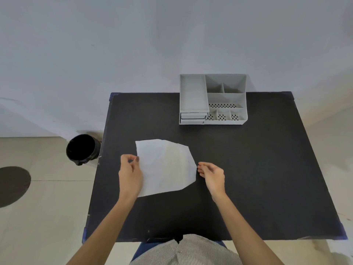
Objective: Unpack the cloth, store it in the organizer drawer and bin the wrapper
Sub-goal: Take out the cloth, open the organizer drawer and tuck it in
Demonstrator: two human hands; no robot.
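Note:
A flat white packet, the wrapped cloth, lies on the black table in front of me. My left hand pinches its left edge between thumb and fingers. My right hand hovers at the packet's right corner with its fingers loosely apart; whether the fingertips touch the edge is unclear. The grey organizer stands at the table's far side, right of centre, with two small shut drawers at its front left. A black bin sits on the floor beside the table's left edge.
The organizer has a long open tray on its left and several open compartments on its right, all without contents. A pale wall rises behind the table. A dark round patch marks the floor at far left. My striped clothing shows at the near edge.

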